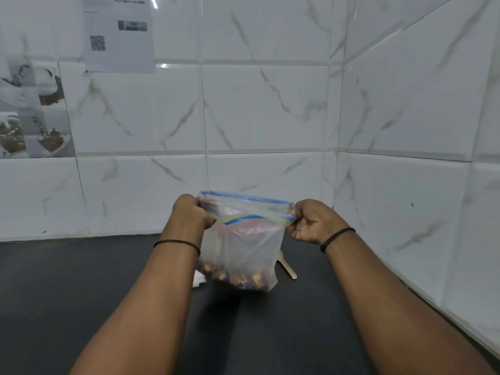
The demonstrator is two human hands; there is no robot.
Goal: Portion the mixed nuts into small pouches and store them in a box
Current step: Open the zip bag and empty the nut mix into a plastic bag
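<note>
A clear zip bag point(243, 247) with a blue and yellow zip strip hangs in the air above the dark counter point(81, 280). Mixed nuts point(238, 278) fill its bottom. My left hand point(189, 212) grips the bag's top left corner. My right hand point(311, 223) pinches the top right corner. The bag's mouth is stretched between both hands. A wooden spoon point(286, 266) lies on the counter behind the bag, mostly hidden by it. A white edge, perhaps small pouches point(198, 278), shows under the bag at its left.
White marble tiled walls point(257, 109) meet in a corner behind the bag at the right. A printed sheet with a QR code point(119, 33) and food pictures point(32, 112) hang on the left wall.
</note>
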